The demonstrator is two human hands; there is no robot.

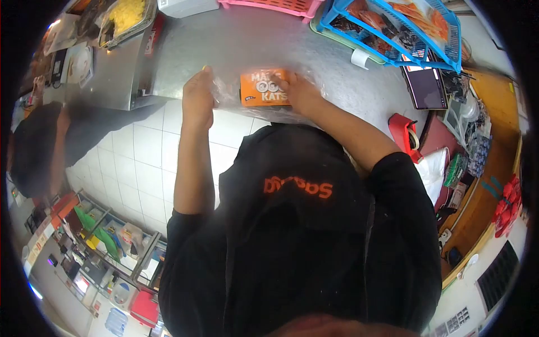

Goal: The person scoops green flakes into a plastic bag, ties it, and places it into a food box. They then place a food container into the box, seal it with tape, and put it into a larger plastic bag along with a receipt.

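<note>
Black apron with orange lettering hanging closest. Left hand pinching crinkly clear plastic bag at its left edge, fingers curled closed. Right hand lying on bag's orange label, fingers loosely stretched, gripping nothing. Bag lying at near edge of smooth steel counter, bare room beyond. Blue lattice basket holding packets. Red tape dispenser sitting right.

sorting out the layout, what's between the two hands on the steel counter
In the head view, a clear plastic bag with an orange label fills the gap between the left hand and the right hand.
</note>
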